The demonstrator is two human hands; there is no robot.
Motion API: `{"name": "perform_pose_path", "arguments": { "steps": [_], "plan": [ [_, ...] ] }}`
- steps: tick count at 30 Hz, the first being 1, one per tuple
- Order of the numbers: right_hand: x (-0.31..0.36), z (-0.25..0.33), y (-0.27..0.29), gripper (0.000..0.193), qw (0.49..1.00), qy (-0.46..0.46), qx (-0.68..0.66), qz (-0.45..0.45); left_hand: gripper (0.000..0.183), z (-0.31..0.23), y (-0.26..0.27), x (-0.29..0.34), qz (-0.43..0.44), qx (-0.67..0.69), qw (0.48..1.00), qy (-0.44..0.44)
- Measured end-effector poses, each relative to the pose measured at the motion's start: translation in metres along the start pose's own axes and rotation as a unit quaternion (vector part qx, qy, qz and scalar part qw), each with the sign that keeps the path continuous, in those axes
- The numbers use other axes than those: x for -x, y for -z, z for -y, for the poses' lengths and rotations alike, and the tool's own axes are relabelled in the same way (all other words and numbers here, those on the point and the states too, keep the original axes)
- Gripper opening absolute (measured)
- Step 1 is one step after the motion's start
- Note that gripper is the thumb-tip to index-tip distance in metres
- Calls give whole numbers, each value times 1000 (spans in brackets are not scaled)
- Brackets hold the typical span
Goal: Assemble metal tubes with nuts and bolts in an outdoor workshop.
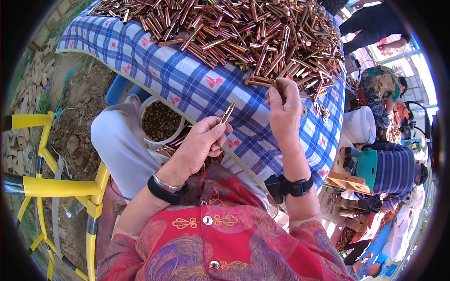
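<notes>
My left hand [204,140] pinches a slim brass-coloured expansion bolt [228,112] between thumb and fingers. The bolt points up and away from me, above the near edge of the table. To its right, my right hand [285,105] is raised with thumb and fingertips pressed together. What they hold, if anything, I cannot make out. Just beyond its fingers lies a large heap of brass- and copper-coloured metal tubes and bolts [243,37]. They rest on a blue-and-white checked tablecloth [187,91]. A few metal washers [323,111] lie right of my right hand.
Below the table's left edge, a white bucket [159,140] holds many small brass-coloured parts beside my knee. A yellow-and-black railing [61,186] stands at the left. On the right are another white bucket [360,125], a wooden stool [347,181] and several people, one in a striped top [396,171].
</notes>
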State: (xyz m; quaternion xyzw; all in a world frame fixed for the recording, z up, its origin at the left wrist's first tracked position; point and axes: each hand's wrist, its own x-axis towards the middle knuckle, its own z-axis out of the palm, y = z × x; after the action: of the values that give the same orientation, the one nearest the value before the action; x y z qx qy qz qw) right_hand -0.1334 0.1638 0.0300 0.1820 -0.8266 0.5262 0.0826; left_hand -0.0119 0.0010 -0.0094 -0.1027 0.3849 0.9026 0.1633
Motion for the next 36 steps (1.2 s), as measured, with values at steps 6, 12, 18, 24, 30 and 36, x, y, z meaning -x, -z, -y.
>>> {"name": "perform_pose_path", "arguments": {
  "steps": [6,12,18,24,30,36],
  "plan": [
    [-22,-8,24,17,993,21,115,-2,19,3,0,-2,-16,-22,999,18],
    [-34,-28,48,22,967,89,229,-65,18,4,-2,-5,6,-36,999,29],
    [-42,-20,36,46,909,250,330,51,16,11,-4,-7,-15,-56,997,56],
    [-63,-24,23,45,838,339,404,141,15,11,-3,-9,-19,-63,996,58],
    [-86,-41,36,28,857,294,417,66,14,12,-4,-8,-28,-71,995,71],
    [-91,-48,50,25,871,237,430,28,13,7,-12,-9,1,-69,995,78]
  ]
}}
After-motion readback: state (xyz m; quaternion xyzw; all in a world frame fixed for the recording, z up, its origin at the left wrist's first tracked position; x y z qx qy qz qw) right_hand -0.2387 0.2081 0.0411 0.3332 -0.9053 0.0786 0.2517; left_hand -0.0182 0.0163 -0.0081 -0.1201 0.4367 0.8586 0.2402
